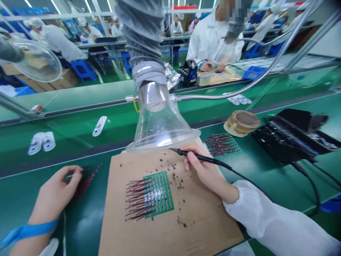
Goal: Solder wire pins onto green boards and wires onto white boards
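Note:
My right hand [204, 169] grips a black soldering iron [202, 156] like a pen, its tip pointing left below the clear fume hood [163, 124]. A green circuit board panel [162, 193] lies on brown cardboard [125, 234], with rows of dark red wires [134, 202] sticking out to its left. Off the cardboard's left side, my left hand [60, 188] is closed, thumb and fingers pinched at a thin dark red wire. More dark red wires [86, 185] lie on the green bench beside that hand, partly hidden by it. A blue band circles the left wrist.
Another wired board [223, 144] lies at the right, near a round tan container [241, 122] and a black soldering station [290, 135] with cables. White remote-shaped pieces [99, 126] rest on the green strip behind. The hood hangs low over the cardboard. Opposite sits a co-worker [204, 42].

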`<state>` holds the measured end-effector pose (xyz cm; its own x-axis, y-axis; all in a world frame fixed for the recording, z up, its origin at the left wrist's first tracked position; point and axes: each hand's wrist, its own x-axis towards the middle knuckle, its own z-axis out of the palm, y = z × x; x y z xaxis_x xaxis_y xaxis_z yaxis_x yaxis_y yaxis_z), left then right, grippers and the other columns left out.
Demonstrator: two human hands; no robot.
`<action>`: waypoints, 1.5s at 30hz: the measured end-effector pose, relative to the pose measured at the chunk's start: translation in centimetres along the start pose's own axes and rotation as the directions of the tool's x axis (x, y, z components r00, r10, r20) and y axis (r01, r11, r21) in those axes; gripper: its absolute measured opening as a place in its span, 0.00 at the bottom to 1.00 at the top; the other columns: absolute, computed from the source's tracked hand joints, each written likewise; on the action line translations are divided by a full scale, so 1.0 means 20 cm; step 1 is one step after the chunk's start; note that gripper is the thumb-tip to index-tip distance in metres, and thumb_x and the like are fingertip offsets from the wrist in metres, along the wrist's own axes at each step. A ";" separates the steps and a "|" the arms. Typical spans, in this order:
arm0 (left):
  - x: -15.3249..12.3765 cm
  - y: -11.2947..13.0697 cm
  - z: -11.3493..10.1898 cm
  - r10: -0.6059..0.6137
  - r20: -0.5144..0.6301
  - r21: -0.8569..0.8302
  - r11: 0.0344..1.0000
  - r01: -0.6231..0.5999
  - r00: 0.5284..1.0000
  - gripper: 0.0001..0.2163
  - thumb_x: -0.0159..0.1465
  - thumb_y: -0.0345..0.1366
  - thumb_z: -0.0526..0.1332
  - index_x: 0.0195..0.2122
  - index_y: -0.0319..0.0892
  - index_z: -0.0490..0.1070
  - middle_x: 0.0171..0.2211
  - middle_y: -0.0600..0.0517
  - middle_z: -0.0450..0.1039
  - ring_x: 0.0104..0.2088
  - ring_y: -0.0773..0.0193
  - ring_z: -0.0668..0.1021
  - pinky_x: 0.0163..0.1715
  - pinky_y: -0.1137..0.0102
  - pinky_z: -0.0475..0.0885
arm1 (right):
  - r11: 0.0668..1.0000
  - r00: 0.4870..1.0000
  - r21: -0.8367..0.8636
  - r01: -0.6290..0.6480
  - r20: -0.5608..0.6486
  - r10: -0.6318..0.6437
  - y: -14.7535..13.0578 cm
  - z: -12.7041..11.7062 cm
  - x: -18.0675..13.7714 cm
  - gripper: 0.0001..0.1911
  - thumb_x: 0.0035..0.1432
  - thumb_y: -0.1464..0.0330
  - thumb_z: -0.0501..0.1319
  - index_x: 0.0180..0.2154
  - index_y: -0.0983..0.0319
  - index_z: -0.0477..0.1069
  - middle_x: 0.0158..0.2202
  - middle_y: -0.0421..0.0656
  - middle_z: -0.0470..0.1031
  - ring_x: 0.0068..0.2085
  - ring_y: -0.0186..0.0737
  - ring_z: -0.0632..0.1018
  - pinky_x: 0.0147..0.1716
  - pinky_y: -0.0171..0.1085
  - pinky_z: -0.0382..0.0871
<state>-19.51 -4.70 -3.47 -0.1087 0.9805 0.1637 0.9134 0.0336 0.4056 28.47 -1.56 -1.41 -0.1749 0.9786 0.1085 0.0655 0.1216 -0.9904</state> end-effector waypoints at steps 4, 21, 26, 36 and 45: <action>0.01 0.12 -0.04 -0.039 -0.177 0.058 0.997 0.050 0.983 0.08 0.65 0.42 0.58 0.37 0.45 0.74 0.43 0.49 0.76 0.50 0.48 0.80 0.38 0.59 0.81 | 0.996 0.997 -0.068 0.062 -0.033 -0.064 -0.01 -0.02 0.01 0.15 0.74 0.55 0.57 0.51 0.56 0.74 0.32 0.37 0.74 0.30 0.33 0.76 0.37 0.38 0.72; -0.08 0.89 0.18 0.423 0.230 -0.098 0.906 -0.412 0.877 0.08 0.76 0.38 0.54 0.48 0.43 0.71 0.36 0.51 0.82 0.32 0.61 0.82 0.31 0.69 0.71 | 0.985 0.998 -0.165 0.056 -0.006 -0.058 -0.02 0.01 0.00 0.14 0.68 0.59 0.66 0.51 0.56 0.73 0.31 0.38 0.75 0.30 0.36 0.76 0.33 0.39 0.72; -0.01 0.89 0.25 0.520 0.243 -0.110 0.854 -0.509 0.819 0.07 0.74 0.38 0.57 0.40 0.42 0.69 0.26 0.56 0.74 0.23 0.65 0.75 0.25 0.72 0.62 | 0.992 0.999 -0.116 0.050 0.001 -0.050 -0.02 0.02 0.00 0.13 0.68 0.59 0.65 0.51 0.56 0.71 0.31 0.38 0.76 0.29 0.35 0.77 0.31 0.38 0.73; 0.02 0.88 0.25 0.601 0.227 -0.360 0.783 -0.507 0.767 0.07 0.75 0.37 0.60 0.40 0.42 0.74 0.39 0.51 0.75 0.37 0.64 0.77 0.38 0.69 0.69 | 0.991 0.996 -0.106 0.087 -0.005 -0.088 -0.02 0.01 -0.04 0.11 0.71 0.57 0.62 0.44 0.56 0.76 0.27 0.39 0.77 0.28 0.38 0.78 0.29 0.40 0.73; 0.02 0.86 0.26 0.586 0.241 -0.451 0.773 -0.446 0.774 0.05 0.71 0.33 0.64 0.36 0.41 0.74 0.35 0.52 0.71 0.34 0.66 0.74 0.35 0.70 0.68 | 0.983 0.975 -0.136 0.127 0.199 -0.098 -0.02 -0.02 -0.06 0.04 0.69 0.61 0.64 0.42 0.52 0.76 0.30 0.41 0.79 0.27 0.39 0.79 0.26 0.43 0.71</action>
<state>-1.74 -2.76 -1.00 0.5456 0.8249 0.1478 0.5782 -0.4983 0.6461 28.99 -2.68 -1.07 -0.3729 0.9090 0.1861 0.1761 0.2662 -0.9477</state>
